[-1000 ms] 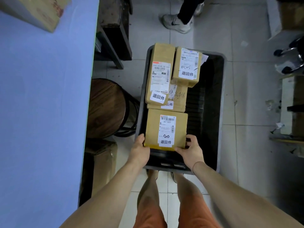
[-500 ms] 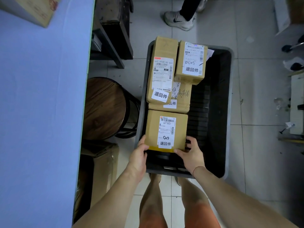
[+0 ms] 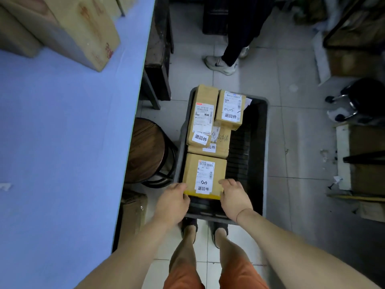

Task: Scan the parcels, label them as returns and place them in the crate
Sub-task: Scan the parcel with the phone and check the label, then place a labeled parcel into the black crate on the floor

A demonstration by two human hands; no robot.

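Note:
A black crate (image 3: pixel 261 142) stands on the floor ahead of my feet. At its near left end lies a brown parcel (image 3: pixel 190 174) with a shipping label and a white return sticker. My left hand (image 3: pixel 171 203) grips its near left corner and my right hand (image 3: pixel 234 198) grips its near right corner. Farther back, a long parcel (image 3: pixel 203 113) and a small parcel (image 3: pixel 229 109), both with return stickers, lie on top of a flat parcel (image 3: pixel 220 146). The crate's right half holds nothing that I can see.
A blue table (image 3: pixel 62 142) fills the left side, with large cartons (image 3: pixel 68 28) at its far end. A round wooden stool (image 3: pixel 145 151) stands between table and crate. Another person's legs and shoes (image 3: pixel 223 63) are beyond the crate. Boxes and a wheeled stool (image 3: pixel 358 101) line the right.
The view has tilted up, showing more of the room. The parcel has stayed at the crate's near left end, and my hands have stayed at its near corners.

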